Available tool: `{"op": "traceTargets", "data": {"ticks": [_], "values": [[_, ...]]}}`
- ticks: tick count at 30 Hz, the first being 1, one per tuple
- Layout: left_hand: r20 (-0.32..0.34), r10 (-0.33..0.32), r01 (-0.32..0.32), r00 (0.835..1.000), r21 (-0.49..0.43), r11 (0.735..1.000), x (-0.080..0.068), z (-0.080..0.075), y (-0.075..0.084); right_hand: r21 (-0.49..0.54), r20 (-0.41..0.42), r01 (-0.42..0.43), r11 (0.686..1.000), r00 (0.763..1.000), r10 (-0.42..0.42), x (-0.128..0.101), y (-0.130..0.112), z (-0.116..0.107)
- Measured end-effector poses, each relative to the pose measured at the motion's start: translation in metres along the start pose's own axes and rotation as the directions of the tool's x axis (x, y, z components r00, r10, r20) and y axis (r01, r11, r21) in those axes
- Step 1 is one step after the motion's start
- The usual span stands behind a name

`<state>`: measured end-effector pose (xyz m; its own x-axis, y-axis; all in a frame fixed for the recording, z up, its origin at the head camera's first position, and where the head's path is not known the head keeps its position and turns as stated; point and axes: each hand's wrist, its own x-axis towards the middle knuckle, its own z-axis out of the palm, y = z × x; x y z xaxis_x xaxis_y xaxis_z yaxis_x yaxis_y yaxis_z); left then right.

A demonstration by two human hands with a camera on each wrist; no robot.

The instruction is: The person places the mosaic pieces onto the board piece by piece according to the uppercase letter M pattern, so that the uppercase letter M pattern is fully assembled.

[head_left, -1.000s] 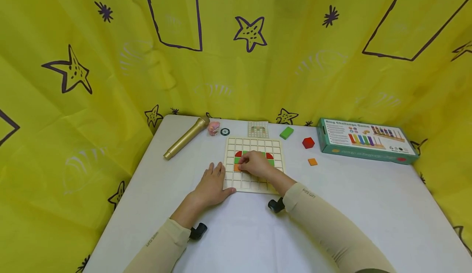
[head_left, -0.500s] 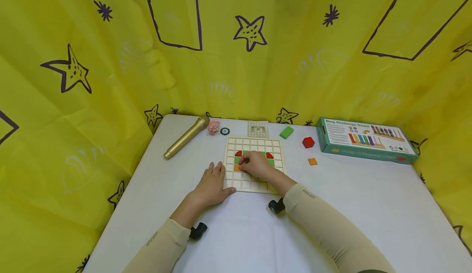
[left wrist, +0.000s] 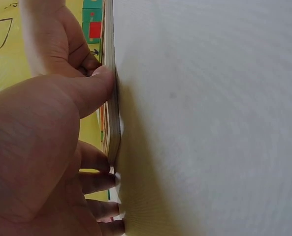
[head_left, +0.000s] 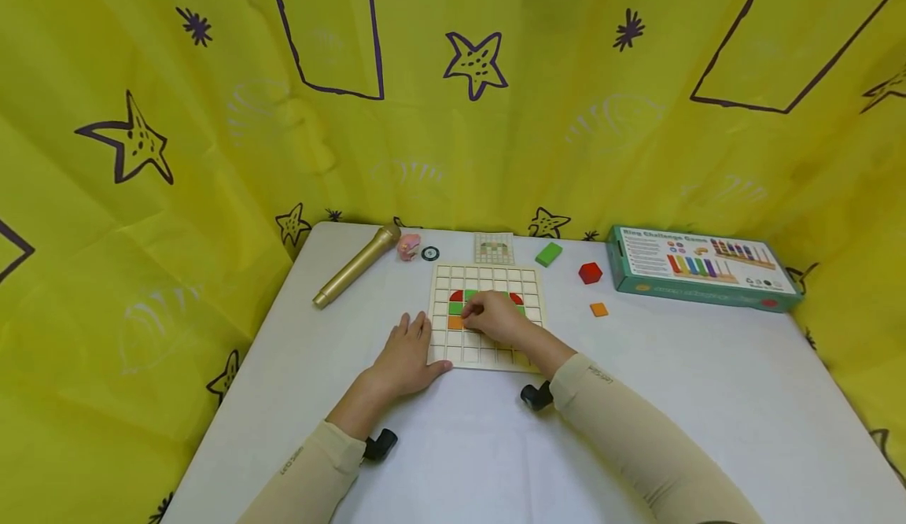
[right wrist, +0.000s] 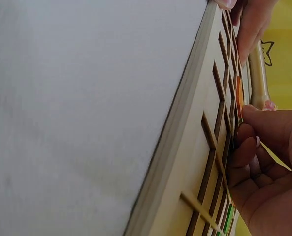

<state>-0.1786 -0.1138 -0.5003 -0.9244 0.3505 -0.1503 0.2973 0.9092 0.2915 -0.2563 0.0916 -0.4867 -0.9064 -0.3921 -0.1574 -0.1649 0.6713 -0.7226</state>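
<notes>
In the head view, the square grid board (head_left: 488, 355) lies on the table with red, green and orange tiles in its cells. My right hand (head_left: 499, 319) is over it, thumb and forefinger pinching at the right edge of an orange tile (head_left: 455, 322). The right wrist view shows the thumb against that orange tile (right wrist: 240, 93), the other fingers curled; the exact contact is partly hidden. My left hand (head_left: 403, 357) rests palm down at the board's left side, fingers spread. Its thumb (left wrist: 99, 83) lies along the board's front edge (left wrist: 112, 113).
A gold microphone (head_left: 357, 266), a pink object (head_left: 408, 247) and a small round disc (head_left: 430, 253) lie behind left. Beyond the board is a pattern card (head_left: 493, 248). Rightward are a green block (head_left: 548, 254), red hexagonal piece (head_left: 591, 273), loose orange tile (head_left: 599, 309) and game box (head_left: 704, 267).
My right hand has shifted slightly to the right, showing more of the orange tile on the board. The left hand and the board have stayed in place.
</notes>
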Motion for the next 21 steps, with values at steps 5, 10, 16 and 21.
{"op": "traceTargets", "data": {"ticks": [5,10,16,21], "values": [[0.008,-0.014,0.015,1.000,-0.001,1.000,-0.001,0.001,0.000,-0.002,-0.044,-0.007,1.000,0.999,0.007,-0.005,0.006,-0.011],[0.006,-0.023,0.023,1.000,-0.014,1.000,-0.001,0.000,0.001,0.017,-0.102,-0.037,0.999,0.994,0.039,-0.009,0.018,-0.027],[0.004,-0.035,0.035,0.999,-0.021,0.999,-0.001,-0.001,0.002,-0.001,-0.134,-0.062,0.998,0.989,0.061,-0.014,0.034,-0.045],[-0.003,-0.032,0.032,0.999,-0.024,0.999,-0.001,0.000,0.003,0.023,-0.137,-0.105,0.994,0.985,0.107,-0.022,0.046,-0.053]]}}
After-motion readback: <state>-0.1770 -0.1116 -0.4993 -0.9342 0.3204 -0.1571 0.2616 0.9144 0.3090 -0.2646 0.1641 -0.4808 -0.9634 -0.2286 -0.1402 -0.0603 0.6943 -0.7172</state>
